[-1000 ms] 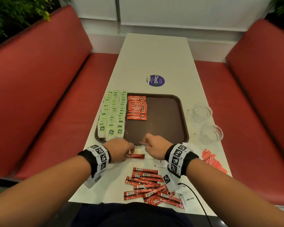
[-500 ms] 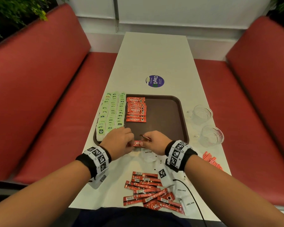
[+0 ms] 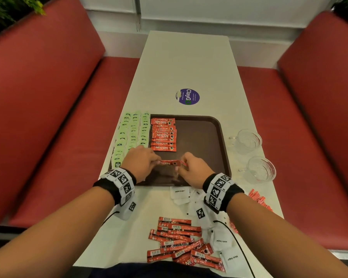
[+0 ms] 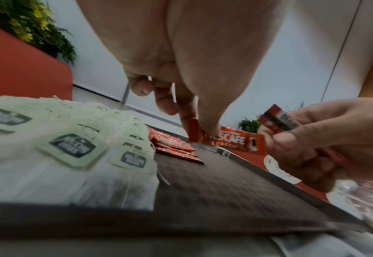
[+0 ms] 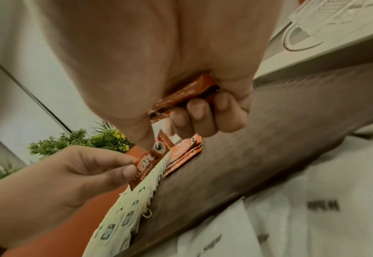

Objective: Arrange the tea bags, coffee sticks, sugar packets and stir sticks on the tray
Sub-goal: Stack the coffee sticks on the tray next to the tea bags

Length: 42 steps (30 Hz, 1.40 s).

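Note:
A red coffee stick (image 3: 170,162) hangs just above the brown tray (image 3: 205,137), pinched at its left end by my left hand (image 3: 143,162) and at its right end by my right hand (image 3: 191,167). My right hand also grips further red coffee sticks (image 5: 185,95) in its curled fingers. The held stick (image 4: 227,139) shows its printed face in the left wrist view. A column of coffee sticks (image 3: 163,135) lies on the tray beside rows of green tea bags (image 3: 132,137) along its left side.
Loose coffee sticks (image 3: 179,243) and white sugar packets (image 3: 180,194) lie on the table near me. Red stir sticks (image 3: 258,199) sit at the right edge. Two glass cups (image 3: 247,140) (image 3: 260,170) stand right of the tray. Red benches flank the table.
Both hands lifted a coffee stick from the table in front of the tray and carried it forward over the tray, toward the column of coffee sticks.

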Motion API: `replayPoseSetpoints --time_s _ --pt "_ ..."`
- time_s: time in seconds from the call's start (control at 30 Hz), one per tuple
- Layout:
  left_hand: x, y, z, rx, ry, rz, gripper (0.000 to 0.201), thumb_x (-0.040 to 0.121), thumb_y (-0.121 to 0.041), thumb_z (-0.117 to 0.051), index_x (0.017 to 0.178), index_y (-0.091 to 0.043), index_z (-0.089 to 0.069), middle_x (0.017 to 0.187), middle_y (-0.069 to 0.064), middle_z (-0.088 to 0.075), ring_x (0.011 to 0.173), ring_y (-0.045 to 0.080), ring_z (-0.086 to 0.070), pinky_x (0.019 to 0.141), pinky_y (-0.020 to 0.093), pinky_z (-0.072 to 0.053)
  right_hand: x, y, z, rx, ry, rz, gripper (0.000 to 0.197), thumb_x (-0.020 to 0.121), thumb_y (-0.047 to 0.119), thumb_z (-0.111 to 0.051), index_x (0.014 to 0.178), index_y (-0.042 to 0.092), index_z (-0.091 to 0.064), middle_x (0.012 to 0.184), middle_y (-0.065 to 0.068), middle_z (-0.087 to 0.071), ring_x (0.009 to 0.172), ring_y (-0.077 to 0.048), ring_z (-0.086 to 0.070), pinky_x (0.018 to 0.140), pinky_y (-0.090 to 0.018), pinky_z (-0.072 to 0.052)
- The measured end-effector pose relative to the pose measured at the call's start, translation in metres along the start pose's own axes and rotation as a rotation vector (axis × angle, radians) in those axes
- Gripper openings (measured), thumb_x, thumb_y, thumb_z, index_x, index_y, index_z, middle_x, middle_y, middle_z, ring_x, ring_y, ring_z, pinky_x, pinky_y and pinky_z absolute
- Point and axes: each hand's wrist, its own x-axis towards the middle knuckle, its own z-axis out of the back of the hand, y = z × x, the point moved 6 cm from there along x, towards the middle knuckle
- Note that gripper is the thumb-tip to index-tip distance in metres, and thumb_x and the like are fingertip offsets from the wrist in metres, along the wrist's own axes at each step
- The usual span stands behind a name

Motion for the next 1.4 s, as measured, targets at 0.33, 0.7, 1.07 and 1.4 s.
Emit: replayPoseSetpoints --time_s 0.33,0.7,1.07,1.4 --pt "0.059 0.019 -0.011 0.189 0.132 0.172 0.018 0.094 -0.049 -0.060 0.102 -0.038 -0.071 0.100 -0.010 -0.070 0.105 0.018 -0.052 0.090 0.039 -0.038 0.006 -0.009 0.008 0.083 0.043 -0.067 0.020 0.098 0.018 -0.043 0.081 0.022 -0.035 0.077 -0.001 -0.051 0.065 -0.016 -0.047 0.058 -0.030 -0.035" --pt "0.076 0.009 -0.019 0.188 0.137 0.084 0.019 0.090 -0.047 -0.065 0.105 -0.037 -0.071 0.103 -0.005 -0.069 0.101 0.020 -0.055 0.084 0.037 -0.045 0.019 -0.021 0.007 0.101 0.053 -0.068 0.012 0.103 0.025 -0.044 0.092 0.022 -0.043 0.086 -0.008 -0.067 0.069 -0.020 -0.059 0.064 -0.032 -0.047" --pt "0.070 -0.010 0.002 -0.237 -0.021 -0.087 0.036 0.097 -0.055 -0.047 0.100 -0.031 -0.073 0.091 -0.013 -0.069 0.087 0.012 -0.057 0.075 0.032 -0.045 0.025 -0.022 0.004 0.082 0.058 -0.027 0.012 0.103 0.027 -0.047 0.094 0.020 -0.045 0.084 -0.005 -0.065 0.068 -0.018 -0.056 0.063 -0.030 -0.046" --pt "0.044 -0.027 -0.005 -0.352 0.184 -0.170 0.016 0.096 -0.035 -0.061 0.105 -0.027 -0.071 0.092 -0.010 -0.068 0.084 0.010 -0.060 0.076 0.029 -0.048 0.027 -0.004 0.006 0.128 0.051 0.070 0.012 0.094 0.016 -0.057 0.099 0.024 -0.049 0.089 0.003 -0.059 0.072 -0.012 -0.057 0.064 -0.025 -0.046"
